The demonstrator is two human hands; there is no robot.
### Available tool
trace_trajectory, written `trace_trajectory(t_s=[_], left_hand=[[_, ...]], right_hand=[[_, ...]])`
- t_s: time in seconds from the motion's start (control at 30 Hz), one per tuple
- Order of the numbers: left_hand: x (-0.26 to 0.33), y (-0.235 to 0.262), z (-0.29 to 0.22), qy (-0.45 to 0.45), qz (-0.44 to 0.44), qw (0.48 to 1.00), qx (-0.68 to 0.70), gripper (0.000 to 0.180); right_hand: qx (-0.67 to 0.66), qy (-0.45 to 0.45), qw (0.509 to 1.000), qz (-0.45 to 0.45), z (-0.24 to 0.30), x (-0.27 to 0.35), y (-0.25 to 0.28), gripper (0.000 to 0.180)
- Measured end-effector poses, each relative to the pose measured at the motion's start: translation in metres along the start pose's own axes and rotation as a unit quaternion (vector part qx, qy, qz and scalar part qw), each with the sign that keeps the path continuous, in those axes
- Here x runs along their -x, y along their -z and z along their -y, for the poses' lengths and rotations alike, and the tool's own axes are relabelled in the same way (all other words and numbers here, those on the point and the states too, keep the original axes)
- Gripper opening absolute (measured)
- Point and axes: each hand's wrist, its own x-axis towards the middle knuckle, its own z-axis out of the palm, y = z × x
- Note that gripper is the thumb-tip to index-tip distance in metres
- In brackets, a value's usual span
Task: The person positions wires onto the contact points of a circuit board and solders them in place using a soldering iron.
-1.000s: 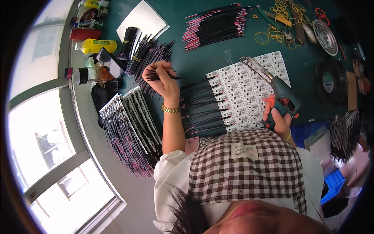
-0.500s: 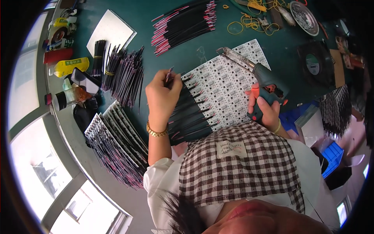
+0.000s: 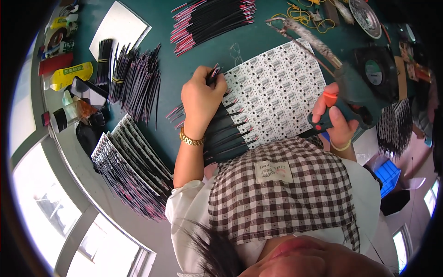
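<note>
Your white circuit-board sheet [image 3: 279, 87] lies at the centre of the dial on the green table [image 3: 166, 55], with a row of dark wires [image 3: 230, 131] reaching over its edge from 8 to 9 o'clock; at 9 o'clock your left hand [image 3: 201, 99] has its fingers closed round a small bunch of wires [image 3: 215, 74], pinched near their ends; at 3 o'clock your right hand [image 3: 339, 124] wraps the grip of a green soldering gun [image 3: 357, 87] (one finger lies by its orange trigger), its metal nose pointing toward 10 o'clock; farther out, a pile of black wires with pink ends [image 3: 212, 21] sits between 10 and 11, tied wire bundles [image 3: 138, 78] at 9, stacked wired boards [image 3: 134, 161] at 8, and a metal dish [image 3: 364, 18] near 2.
</note>
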Motion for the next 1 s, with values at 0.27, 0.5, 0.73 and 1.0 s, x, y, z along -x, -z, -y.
trace_trajectory(t_s=[0.27, 0.5, 0.73, 1.0], left_hand=[[0.007, -0.010, -0.001, -0.051, -0.029, 0.998, -0.014, 0.018], [0.012, -0.015, 0.012, -0.120, -0.050, 0.991, -0.036, 0.020], [0.010, -0.016, 0.027, -0.161, -0.028, 0.984, -0.070, 0.021], [0.006, -0.016, 0.035, -0.159, -0.019, 0.981, -0.109, 0.021]], right_hand=[[-0.109, 0.074, 0.966, -0.221, -0.017, 0.064, 0.041, 0.034], [0.017, 0.103, 0.918, -0.383, -0.007, 0.141, 0.084, 0.031], [0.053, 0.222, 0.897, -0.377, 0.014, 0.194, 0.112, 0.036], [0.048, 0.143, 0.887, -0.436, 0.060, 0.217, 0.144, 0.033]])
